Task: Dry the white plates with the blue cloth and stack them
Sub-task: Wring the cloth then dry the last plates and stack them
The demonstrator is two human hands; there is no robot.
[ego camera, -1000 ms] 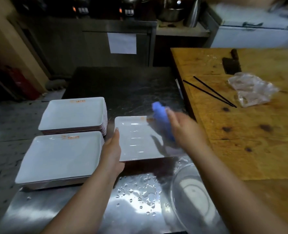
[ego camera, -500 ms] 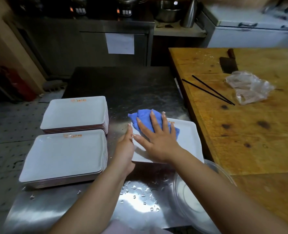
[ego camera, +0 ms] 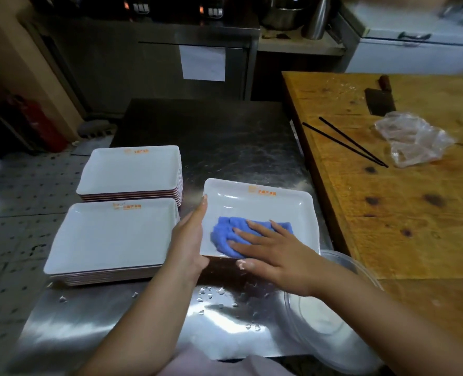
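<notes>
Lying on the steel tabletop, near its right edge: one white rectangular plate, face up, orange printed mark along its far rim.

Blue cloth: bunched, inside the plate's well, toward the near-left corner. It sits directly beneath the right hand's grip.

Right hand: palm down, fingers straight and spread, pressing flat on the cloth. Fingertips point left across the plate; the thumb lies just off the plate's near rim. Nothing is curled around or pinched.

Left hand: at the plate's left edge, holding it there. Fingers lie along the rim and reach up toward the far-left corner; whether any wrap under the plate cannot be told.

Near plate stack: white rectangular plates, left of the held plate and just beside the left hand, top plate face up with an orange mark.

Far plate stack: same kind, directly behind the near stack, close to it.

Water droplets: scattered on the tabletop in front of the held plate.

Clear bowl: at the tabletop's near right, partly under the right forearm.

Wooden board: to the right, adjoining the tabletop. On it: black chopsticks, crumpled clear plastic, cleaver.
</notes>
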